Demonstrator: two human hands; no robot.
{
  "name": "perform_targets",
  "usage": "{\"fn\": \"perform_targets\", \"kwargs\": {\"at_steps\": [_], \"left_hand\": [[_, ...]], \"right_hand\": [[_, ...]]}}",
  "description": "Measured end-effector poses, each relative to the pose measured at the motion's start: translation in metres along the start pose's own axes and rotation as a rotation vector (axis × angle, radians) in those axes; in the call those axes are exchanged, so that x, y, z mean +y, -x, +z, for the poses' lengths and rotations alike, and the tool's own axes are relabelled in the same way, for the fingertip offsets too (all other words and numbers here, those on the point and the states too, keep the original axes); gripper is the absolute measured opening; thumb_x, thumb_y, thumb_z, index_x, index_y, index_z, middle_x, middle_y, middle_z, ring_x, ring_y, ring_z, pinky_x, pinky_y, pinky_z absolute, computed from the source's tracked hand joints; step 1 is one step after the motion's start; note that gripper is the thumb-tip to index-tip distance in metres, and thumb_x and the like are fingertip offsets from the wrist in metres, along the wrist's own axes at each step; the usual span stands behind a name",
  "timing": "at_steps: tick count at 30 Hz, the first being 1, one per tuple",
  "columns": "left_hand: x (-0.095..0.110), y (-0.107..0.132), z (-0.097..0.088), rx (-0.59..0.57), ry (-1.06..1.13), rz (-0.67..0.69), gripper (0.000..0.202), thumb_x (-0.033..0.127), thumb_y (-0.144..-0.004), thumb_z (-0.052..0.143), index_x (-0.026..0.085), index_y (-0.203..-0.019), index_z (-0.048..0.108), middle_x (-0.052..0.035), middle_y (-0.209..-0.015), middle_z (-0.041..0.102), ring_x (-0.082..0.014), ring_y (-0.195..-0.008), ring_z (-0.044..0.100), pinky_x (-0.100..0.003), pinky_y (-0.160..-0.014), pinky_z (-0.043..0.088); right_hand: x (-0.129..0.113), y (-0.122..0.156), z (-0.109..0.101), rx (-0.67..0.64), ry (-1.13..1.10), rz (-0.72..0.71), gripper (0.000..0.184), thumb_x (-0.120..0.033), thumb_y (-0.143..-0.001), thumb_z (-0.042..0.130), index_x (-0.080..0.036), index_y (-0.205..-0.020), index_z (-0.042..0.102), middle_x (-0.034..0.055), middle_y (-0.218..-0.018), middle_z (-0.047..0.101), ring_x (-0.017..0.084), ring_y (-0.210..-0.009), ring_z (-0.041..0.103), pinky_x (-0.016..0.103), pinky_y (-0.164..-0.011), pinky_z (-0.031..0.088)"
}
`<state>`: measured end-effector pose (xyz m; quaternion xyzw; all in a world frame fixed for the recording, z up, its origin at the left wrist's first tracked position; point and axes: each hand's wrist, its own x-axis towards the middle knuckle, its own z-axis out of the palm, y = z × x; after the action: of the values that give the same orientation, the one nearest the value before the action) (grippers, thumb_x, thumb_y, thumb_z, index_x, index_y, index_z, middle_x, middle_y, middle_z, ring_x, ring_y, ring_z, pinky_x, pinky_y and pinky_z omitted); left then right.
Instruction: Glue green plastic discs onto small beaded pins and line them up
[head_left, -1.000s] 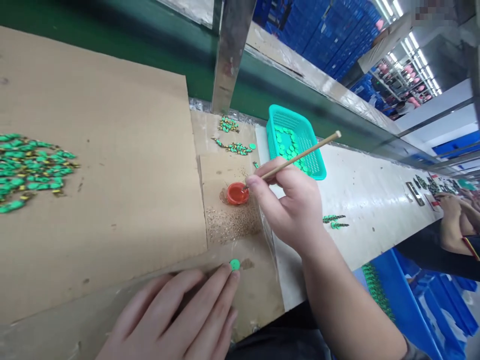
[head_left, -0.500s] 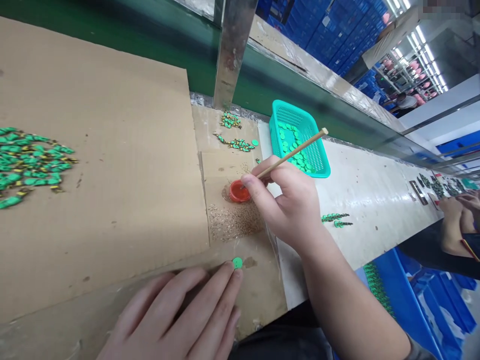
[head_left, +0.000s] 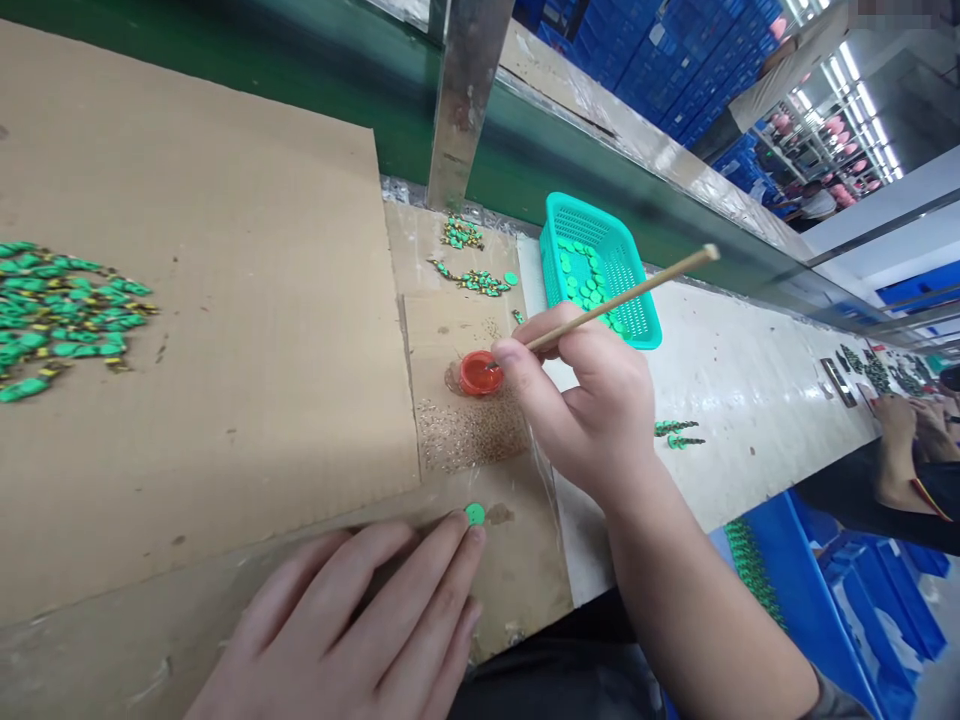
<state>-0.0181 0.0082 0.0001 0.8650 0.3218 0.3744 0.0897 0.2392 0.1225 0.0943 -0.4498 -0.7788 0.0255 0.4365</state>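
Note:
My right hand is closed round a thin wooden stick, held like a pen. Its dark, narrow tip reaches into a small red cup, which has red contents. Closer to me, my left hand rests low over the table, fingers together. Its fingertips grip the edge of a small round green disc with tiny dark dots, lying flat on the cardboard. The left thumb is mostly hidden. Between the cup and the disc, many tiny brownish bits are spread on the cardboard.
A teal basket of green discs stands behind my right hand. Small green-and-yellow figures lie heaped on the left cardboard, with smaller groups beyond the cup. A metal post rises behind. Another person's hands work far right.
The stick's upper end has swung to the right and up, and my right hand has shifted slightly right. Its tip now shows in the cup. My left hand stays at the disc.

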Motion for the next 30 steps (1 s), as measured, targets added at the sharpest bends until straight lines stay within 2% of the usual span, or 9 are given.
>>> {"fn": "perform_targets", "kwargs": {"at_steps": [4,8,12,15,18,30], "left_hand": [[0.002,0.006,-0.005,-0.109,-0.048,0.014,0.040,0.039,-0.120,0.073,0.030,-0.156,0.087,-0.0085,-0.171,0.082,-0.0360,-0.152,0.075,-0.058,-0.141,0.053],[0.006,0.010,-0.007,-0.141,-0.024,-0.039,0.043,0.043,-0.120,0.075,0.034,-0.160,0.086,-0.0047,-0.175,0.080,-0.0372,-0.157,0.074,-0.060,-0.144,0.054],[0.008,0.012,-0.011,-0.188,-0.023,-0.087,0.046,0.046,-0.117,0.079,0.039,-0.163,0.085,0.0000,-0.180,0.077,-0.0380,-0.163,0.072,-0.061,-0.144,0.055],[0.006,0.016,-0.010,-0.213,-0.029,-0.102,0.050,0.050,-0.117,0.080,0.042,-0.167,0.083,0.0012,-0.182,0.076,-0.0397,-0.169,0.068,-0.063,-0.146,0.053],[0.004,0.020,-0.006,-0.189,-0.024,-0.093,0.052,0.053,-0.119,0.078,0.041,-0.169,0.082,0.0005,-0.183,0.074,-0.0408,-0.172,0.066,-0.064,-0.145,0.054],[0.004,0.022,-0.003,-0.161,-0.009,-0.111,0.057,0.050,-0.121,0.075,0.041,-0.176,0.076,0.0012,-0.179,0.078,-0.0379,-0.170,0.068,-0.064,-0.145,0.056]], "right_hand": [[-0.024,0.025,-0.012,0.046,-0.109,0.033,0.018,-0.015,-0.122,0.079,-0.028,-0.111,0.073,0.0002,-0.100,0.083,0.019,-0.093,0.082,0.038,-0.086,0.070],[-0.043,0.065,-0.018,-0.014,-0.171,0.079,0.014,-0.013,-0.121,0.073,-0.026,-0.117,0.071,0.0016,-0.099,0.078,0.019,-0.088,0.078,0.036,-0.080,0.070],[-0.048,0.089,-0.014,-0.020,-0.199,0.082,0.014,-0.013,-0.121,0.070,-0.025,-0.116,0.069,0.0017,-0.096,0.077,0.018,-0.084,0.076,0.035,-0.077,0.069],[-0.047,0.092,-0.011,-0.044,-0.200,0.067,0.014,-0.013,-0.122,0.071,-0.025,-0.115,0.069,0.0019,-0.096,0.078,0.018,-0.083,0.075,0.035,-0.077,0.070],[-0.046,0.091,-0.009,-0.019,-0.184,0.069,0.014,-0.013,-0.123,0.072,-0.025,-0.116,0.070,0.0024,-0.097,0.079,0.019,-0.086,0.076,0.035,-0.080,0.071],[-0.045,0.092,-0.010,-0.083,-0.235,0.071,0.017,-0.011,-0.120,0.075,-0.024,-0.111,0.069,0.0012,-0.096,0.076,0.018,-0.083,0.074,0.035,-0.077,0.068]]}}
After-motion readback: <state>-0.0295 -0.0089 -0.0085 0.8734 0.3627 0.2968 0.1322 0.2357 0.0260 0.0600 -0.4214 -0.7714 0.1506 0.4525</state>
